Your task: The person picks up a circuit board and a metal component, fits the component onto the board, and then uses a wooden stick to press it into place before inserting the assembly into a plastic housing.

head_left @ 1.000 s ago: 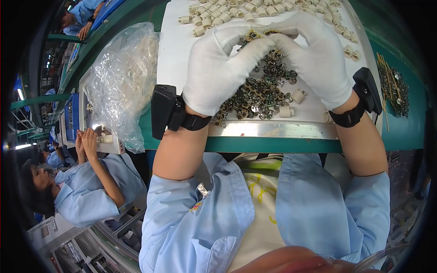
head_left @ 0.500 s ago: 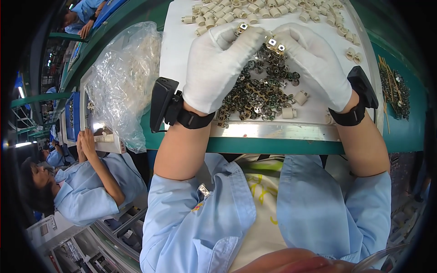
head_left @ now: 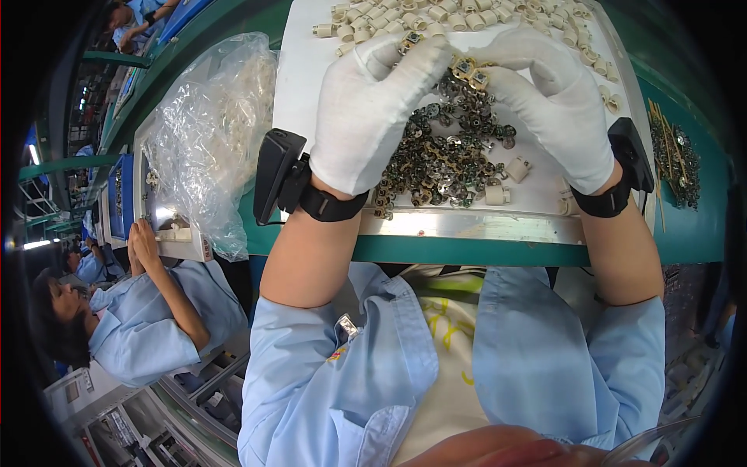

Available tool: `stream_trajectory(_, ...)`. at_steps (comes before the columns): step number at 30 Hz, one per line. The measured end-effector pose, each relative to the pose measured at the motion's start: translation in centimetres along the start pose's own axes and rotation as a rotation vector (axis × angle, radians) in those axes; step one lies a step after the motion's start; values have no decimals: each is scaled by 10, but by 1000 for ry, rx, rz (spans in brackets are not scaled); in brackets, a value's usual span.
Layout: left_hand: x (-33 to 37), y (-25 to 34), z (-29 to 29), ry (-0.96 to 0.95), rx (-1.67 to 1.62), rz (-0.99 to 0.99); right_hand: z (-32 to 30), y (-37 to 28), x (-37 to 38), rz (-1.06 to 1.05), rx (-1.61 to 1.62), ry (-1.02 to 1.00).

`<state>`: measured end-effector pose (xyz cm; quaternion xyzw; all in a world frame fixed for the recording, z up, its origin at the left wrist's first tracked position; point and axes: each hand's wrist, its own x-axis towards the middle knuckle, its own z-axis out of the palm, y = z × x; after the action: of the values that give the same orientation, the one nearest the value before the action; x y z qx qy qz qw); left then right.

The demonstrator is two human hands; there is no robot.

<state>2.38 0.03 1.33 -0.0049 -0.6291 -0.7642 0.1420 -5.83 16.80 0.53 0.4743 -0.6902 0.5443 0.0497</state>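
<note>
White gloves cover both hands, which are close together over the far side of a pile of small dark metal parts (head_left: 440,163). My left hand (head_left: 362,117) is closed, thumb against bent fingers, on small metal pieces with square ends; one square end (head_left: 412,39) pokes out above its thumb. More of these square-ended metal pieces (head_left: 467,71) show between the two hands, apparently in a row. My right hand (head_left: 556,101) pinches at their right side with thumb and forefinger. How the pieces join inside the left glove is hidden.
Many cream cylindrical sockets (head_left: 467,19) lie along the far side of the white tray (head_left: 299,93); a loose socket (head_left: 517,168) sits beside the pile. At left is a clear plastic bag (head_left: 210,132); at right, thin sticks with metal parts (head_left: 681,159). A co-worker (head_left: 156,311) sits at left.
My right hand has shifted slightly right and its fingers have spread a little at the pieces. The square ends have tilted and look darker. My left hand has barely moved.
</note>
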Motion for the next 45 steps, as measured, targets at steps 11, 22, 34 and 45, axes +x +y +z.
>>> stream_trajectory(11,8,-5,-6,57,86,4,1,-6,2,480,22,-107)
stream_trajectory(22,9,-11,-16,15,161,-5,-5,4,1,324,-113,-88)
stream_trajectory(34,6,-4,-5,6,3,-22,-5,-8,4,411,-201,-95)
stream_trajectory(45,8,-6,-9,-24,52,-43,1,1,2,351,-11,-34)
